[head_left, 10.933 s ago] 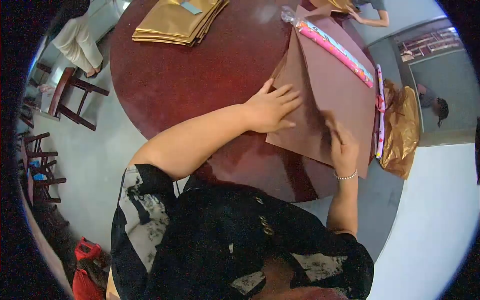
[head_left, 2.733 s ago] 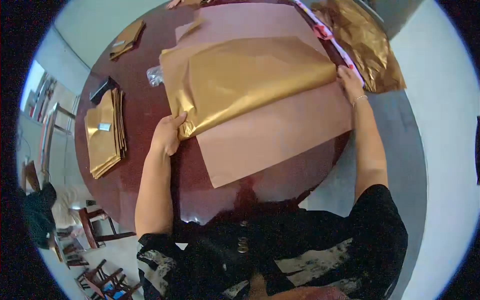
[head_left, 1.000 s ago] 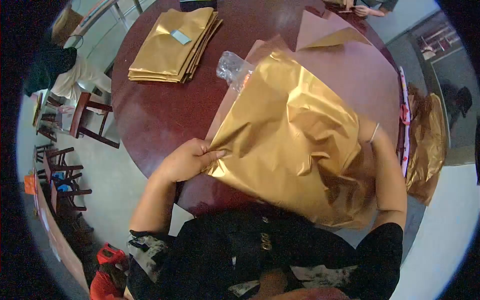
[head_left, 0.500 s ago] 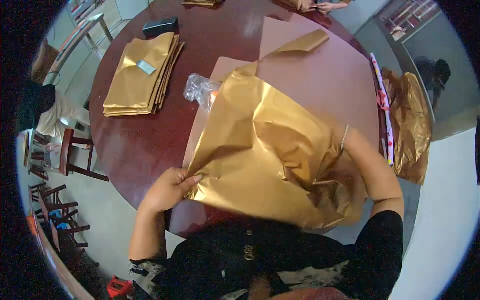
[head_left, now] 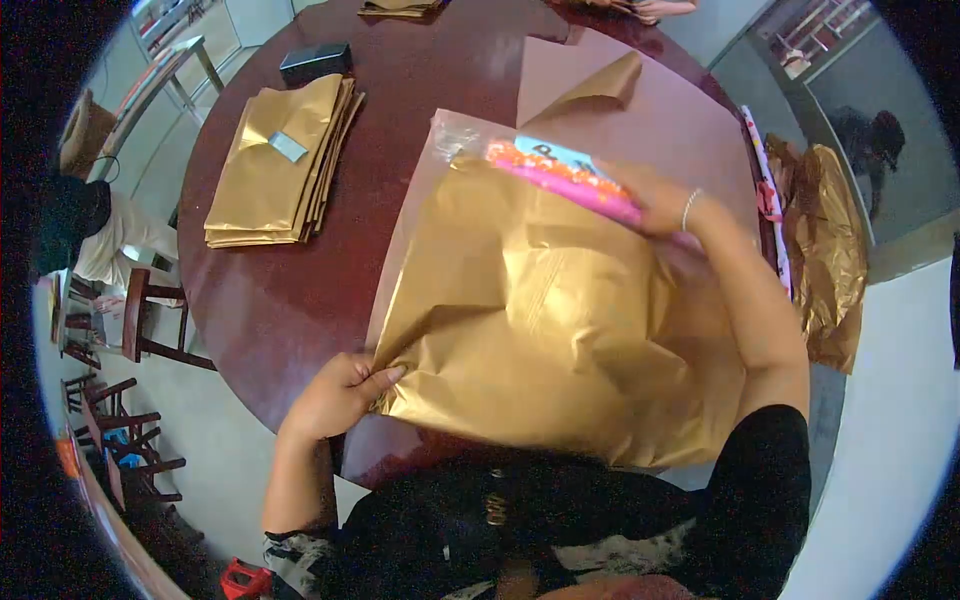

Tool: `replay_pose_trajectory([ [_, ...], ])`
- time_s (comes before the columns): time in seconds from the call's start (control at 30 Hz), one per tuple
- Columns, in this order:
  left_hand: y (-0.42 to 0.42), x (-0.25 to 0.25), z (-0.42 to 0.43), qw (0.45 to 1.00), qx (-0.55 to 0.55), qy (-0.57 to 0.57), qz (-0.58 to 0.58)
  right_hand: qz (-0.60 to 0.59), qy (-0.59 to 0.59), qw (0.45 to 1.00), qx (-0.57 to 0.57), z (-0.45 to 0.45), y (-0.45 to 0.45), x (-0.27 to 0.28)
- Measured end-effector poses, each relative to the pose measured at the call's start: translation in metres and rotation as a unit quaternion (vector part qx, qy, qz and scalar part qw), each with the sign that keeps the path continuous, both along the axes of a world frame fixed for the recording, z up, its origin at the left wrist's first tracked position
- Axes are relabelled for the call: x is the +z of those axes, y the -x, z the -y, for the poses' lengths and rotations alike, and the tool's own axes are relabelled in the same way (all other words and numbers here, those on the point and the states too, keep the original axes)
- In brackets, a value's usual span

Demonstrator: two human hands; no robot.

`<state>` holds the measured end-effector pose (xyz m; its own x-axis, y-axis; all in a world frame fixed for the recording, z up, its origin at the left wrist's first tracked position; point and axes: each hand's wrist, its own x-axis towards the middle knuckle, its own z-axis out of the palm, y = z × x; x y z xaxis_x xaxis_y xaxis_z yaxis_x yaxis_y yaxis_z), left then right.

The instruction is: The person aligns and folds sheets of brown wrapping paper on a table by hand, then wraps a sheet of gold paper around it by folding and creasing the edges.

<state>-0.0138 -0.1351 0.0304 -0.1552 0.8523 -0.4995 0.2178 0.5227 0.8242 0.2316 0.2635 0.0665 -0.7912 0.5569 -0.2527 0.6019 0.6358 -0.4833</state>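
Note:
Across the near side of the table lies a large, crumpled gold foil sheet or bag; which of the two it is, I cannot tell. At its lower left edge my left hand pinches the gold foil between thumb and fingers. Over the foil's far edge, my right hand, blurred by motion, grips a flat package in pink, orange and light blue, partly in clear plastic. The package slants down toward the right, and its contents cannot be made out.
A stack of folded gold foil with a small label stands at the left, a black box behind it. A pale translucent sheet covers the table's right side. More crumpled gold foil hangs at the right edge. Another person's hands are at the back.
My right hand has come out from the gold foil and moved up and away, with the colourful package now in view. The foil lies flatter. My left hand keeps its pinch in nearly the same place.

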Motion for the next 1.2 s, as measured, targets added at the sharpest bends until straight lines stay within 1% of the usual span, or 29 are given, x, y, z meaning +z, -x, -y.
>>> replay_pose_trajectory([
  [0.03, -0.001, 0.004, -0.001, 1.0, -0.001, 0.014, 0.0, 0.03, -0.162, 0.972, 0.17, -0.025, -0.006, -0.006],
  [0.07, -0.001, 0.006, -0.002, 1.0, -0.002, 0.028, 0.001, 0.03, -0.161, 0.972, 0.171, -0.041, -0.004, -0.005],
  [0.13, -0.003, 0.007, -0.002, 1.0, 0.0, 0.013, -0.003, 0.121, -0.222, 0.961, 0.11, -0.066, 0.002, -0.005],
  [0.17, -0.003, 0.006, -0.001, 1.0, 0.0, -0.001, -0.006, 0.121, -0.219, 0.961, 0.113, -0.08, 0.001, -0.012],
  [0.23, -0.001, -0.008, 0.002, 1.0, 0.013, -0.012, 0.019, 0.107, -0.343, 0.933, 0.021, -0.095, -0.001, -0.032],
  [0.27, 0.0, -0.012, 0.004, 0.998, 0.024, -0.028, 0.044, 0.108, -0.337, 0.935, 0.025, -0.088, 0.002, -0.033],
  [0.3, -0.002, 0.009, -0.002, 1.0, 0.004, 0.008, 0.002, 0.058, -0.311, 0.948, 0.046, -0.074, 0.007, -0.029],
  [0.33, 0.0, 0.006, -0.003, 1.0, 0.007, 0.015, 0.004, 0.007, -0.283, 0.957, 0.066, -0.059, 0.011, -0.023],
  [0.37, 0.0, 0.0, -0.002, 1.0, 0.0, -0.004, 0.006, -0.033, -0.205, 0.977, 0.043, -0.025, 0.019, -0.008],
  [0.4, 0.0, -0.003, -0.001, 1.0, -0.007, -0.024, 0.005, -0.033, -0.198, 0.979, 0.047, 0.0, 0.024, -0.006],
  [0.43, -0.004, 0.001, -0.002, 0.999, 0.017, -0.026, 0.044, -0.092, -0.075, 0.99, 0.072, 0.02, 0.028, -0.005],
  [0.47, -0.005, 0.002, -0.002, 0.999, 0.02, -0.023, 0.043, -0.149, 0.046, 0.983, 0.096, 0.035, 0.032, -0.006],
  [0.5, -0.005, 0.003, -0.003, 0.999, 0.016, -0.026, 0.033, -0.15, 0.048, 0.982, 0.099, 0.045, 0.035, -0.015],
  [0.53, -0.005, 0.004, -0.002, 0.999, 0.012, -0.031, 0.023, -0.157, 0.099, 0.979, 0.084, 0.052, 0.039, -0.029],
  [0.57, -0.005, -0.003, -0.001, 0.997, 0.025, -0.059, 0.036, -0.163, 0.148, 0.973, 0.07, 0.059, 0.045, -0.035],
  [0.6, -0.004, -0.004, 0.001, 0.997, 0.031, -0.06, 0.035, -0.162, 0.148, 0.973, 0.076, 0.064, 0.053, -0.034],
  [0.67, -0.002, -0.002, 0.0, 0.999, -0.005, -0.03, -0.011, -0.199, 0.215, 0.956, 0.025, 0.072, 0.069, -0.03],
  [0.7, -0.001, 0.0, -0.001, 0.999, 0.004, -0.032, -0.01, -0.197, 0.215, 0.956, 0.033, 0.071, 0.075, -0.028],
  [0.73, -0.001, 0.003, -0.002, 0.999, -0.004, -0.03, -0.028, -0.168, 0.321, 0.932, 0.015, 0.067, 0.081, -0.026],
  [0.77, -0.001, 0.004, -0.002, 0.999, -0.012, -0.029, -0.044, -0.134, 0.423, 0.896, -0.005, 0.063, 0.087, -0.024],
  [0.8, -0.001, 0.0, -0.001, 0.999, -0.004, -0.03, -0.042, -0.129, 0.422, 0.897, 0.001, 0.059, 0.093, -0.024],
  [0.87, 0.0, -0.011, 0.001, 0.998, 0.014, -0.063, 0.0, -0.084, 0.234, 0.966, 0.069, 0.053, 0.102, -0.028],
  [0.97, -0.002, -0.005, 0.0, 0.998, 0.033, -0.058, 0.011, -0.063, 0.203, 0.976, 0.045, 0.048, 0.11, -0.035],
  [1.0, -0.002, -0.013, 0.0, 0.998, 0.036, -0.059, 0.014, -0.059, 0.203, 0.976, 0.047, 0.046, 0.112, -0.04],
  [1.07, -0.003, -0.028, 0.0, 0.979, 0.086, -0.167, 0.073, -0.092, 0.223, 0.97, -0.002, 0.044, 0.116, -0.047],
  [1.1, -0.004, -0.026, 0.002, 0.979, 0.088, -0.168, 0.074, -0.09, 0.222, 0.971, 0.0, 0.045, 0.118, -0.047],
  [1.13, -0.007, -0.022, 0.004, 0.98, 0.111, -0.164, 0.023, -0.093, 0.088, 0.991, 0.043, 0.048, 0.12, -0.047],
  [1.17, -0.01, -0.017, 0.005, 0.978, 0.133, -0.16, -0.029, -0.095, -0.049, 0.991, 0.085, 0.05, 0.122, -0.047],
  [1.2, -0.011, -0.017, 0.006, 0.978, 0.134, -0.16, -0.028, -0.093, -0.049, 0.991, 0.086, 0.05, 0.124, -0.048],
])
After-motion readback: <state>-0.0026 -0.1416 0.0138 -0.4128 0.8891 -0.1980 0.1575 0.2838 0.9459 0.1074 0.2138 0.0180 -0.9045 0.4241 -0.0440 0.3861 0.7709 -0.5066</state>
